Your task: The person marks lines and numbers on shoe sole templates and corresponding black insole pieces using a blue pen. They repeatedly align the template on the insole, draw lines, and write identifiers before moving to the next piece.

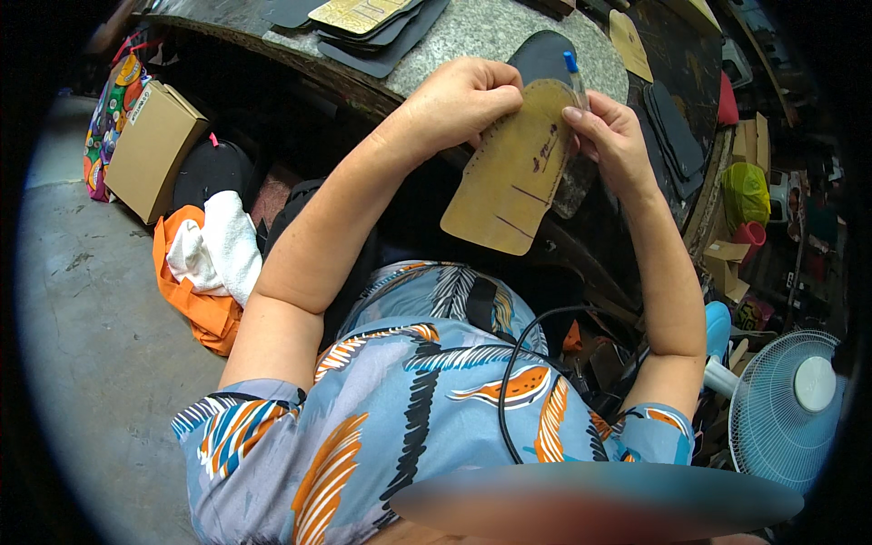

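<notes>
My left hand (459, 98) grips the top edge of a tan cardboard pattern piece (510, 177) with drawn lines on it. It is held up over a dark leather piece (541, 56) lying on the granite worktop (481, 32). My right hand (610, 136) holds a pen with a blue cap (573, 74) against the pattern's right edge, thumb pressed on the card. A clear plastic bit shows under the right hand.
A stack of dark cut pieces with a gold one (363, 23) lies at the bench's far side. More dark cutouts (677, 136) sit at right. A cardboard box (150, 150), orange and white cloths (213, 259) and a fan (786, 409) stand on the floor.
</notes>
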The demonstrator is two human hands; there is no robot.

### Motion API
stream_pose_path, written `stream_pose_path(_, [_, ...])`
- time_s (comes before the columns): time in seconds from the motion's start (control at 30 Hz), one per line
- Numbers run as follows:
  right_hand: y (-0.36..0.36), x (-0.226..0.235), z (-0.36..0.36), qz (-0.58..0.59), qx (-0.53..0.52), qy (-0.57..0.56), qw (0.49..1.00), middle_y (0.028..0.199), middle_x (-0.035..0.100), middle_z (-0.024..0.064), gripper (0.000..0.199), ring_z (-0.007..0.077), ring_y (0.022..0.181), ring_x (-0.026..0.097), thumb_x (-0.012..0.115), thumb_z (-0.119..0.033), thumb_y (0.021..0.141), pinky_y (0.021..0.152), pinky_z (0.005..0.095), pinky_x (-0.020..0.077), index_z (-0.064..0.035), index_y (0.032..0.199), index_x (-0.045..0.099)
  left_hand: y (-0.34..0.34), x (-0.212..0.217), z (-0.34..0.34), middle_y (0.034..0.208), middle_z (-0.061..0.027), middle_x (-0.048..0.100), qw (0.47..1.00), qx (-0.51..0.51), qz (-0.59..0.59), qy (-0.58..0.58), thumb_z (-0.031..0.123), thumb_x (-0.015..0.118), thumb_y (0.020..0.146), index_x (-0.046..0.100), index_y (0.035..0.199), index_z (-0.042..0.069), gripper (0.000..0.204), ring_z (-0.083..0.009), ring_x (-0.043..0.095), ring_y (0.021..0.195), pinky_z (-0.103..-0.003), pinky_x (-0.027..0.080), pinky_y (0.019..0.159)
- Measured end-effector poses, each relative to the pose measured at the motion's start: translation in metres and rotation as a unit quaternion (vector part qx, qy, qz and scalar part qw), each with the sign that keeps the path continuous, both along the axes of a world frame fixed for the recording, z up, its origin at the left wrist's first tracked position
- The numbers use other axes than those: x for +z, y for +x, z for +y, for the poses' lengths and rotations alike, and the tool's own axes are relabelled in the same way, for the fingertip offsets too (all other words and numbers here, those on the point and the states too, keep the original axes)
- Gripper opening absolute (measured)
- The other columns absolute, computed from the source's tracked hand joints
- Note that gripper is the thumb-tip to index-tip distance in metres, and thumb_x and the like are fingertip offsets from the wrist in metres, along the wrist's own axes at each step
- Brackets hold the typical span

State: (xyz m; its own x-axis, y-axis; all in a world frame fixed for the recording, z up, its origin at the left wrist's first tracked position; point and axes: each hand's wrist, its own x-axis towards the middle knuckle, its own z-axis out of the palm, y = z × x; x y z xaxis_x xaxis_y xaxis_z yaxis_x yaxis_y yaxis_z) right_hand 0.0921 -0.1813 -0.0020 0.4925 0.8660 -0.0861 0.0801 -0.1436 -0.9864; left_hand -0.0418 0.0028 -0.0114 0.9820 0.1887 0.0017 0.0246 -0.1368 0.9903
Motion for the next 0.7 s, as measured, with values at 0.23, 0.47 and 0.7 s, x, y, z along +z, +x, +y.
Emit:
stream_pose_path(0.23, [-0.0001,0.0022,-0.0003,0.008,-0.001,-0.007,1.0,0.07,0.054,-0.0063,0.018,0.0004,0.056,0.041,0.063,-0.023,0.091,0.049,0.0163,0.0283,-0.0051,0.091,0.063,0.0009,-0.0013,-0.0014,0.08,-0.0008,0.063,1.0,0.0,0.002,-0.019,0.025,0.054,0.094,0.065,0.101,0.002,0.027,-0.0044,0.057,0.059,-0.018,0.048,0.052])
stream_pose_path(0.47, [-0.0003,0.0,0.0006,0.001,0.003,-0.002,1.0,0.069,0.052,-0.0071,0.018,0.0005,0.056,0.041,0.063,-0.024,0.091,0.049,0.0167,0.0278,-0.006,0.09,0.063,0.0017,-0.0009,0.0,0.072,-0.0071,0.065,1.0,-0.001,0.011,0.008,0.023,0.055,0.091,0.067,0.098,-0.002,0.028,-0.0099,0.062,0.057,-0.023,0.052,0.051])
stream_pose_path(0.7, [0.0012,0.0016,0.0,0.001,0.01,-0.016,1.0,0.07,0.053,-0.0075,0.017,-0.0001,0.057,0.041,0.063,-0.023,0.091,0.05,0.0166,0.0279,-0.0066,0.09,0.063,0.0008,-0.0009,-0.0015,0.08,-0.0046,0.065,1.0,-0.008,-0.002,-0.012,0.028,0.054,0.095,0.064,0.106,0.002,0.03,-0.0055,0.061,0.056,-0.017,0.048,0.049])
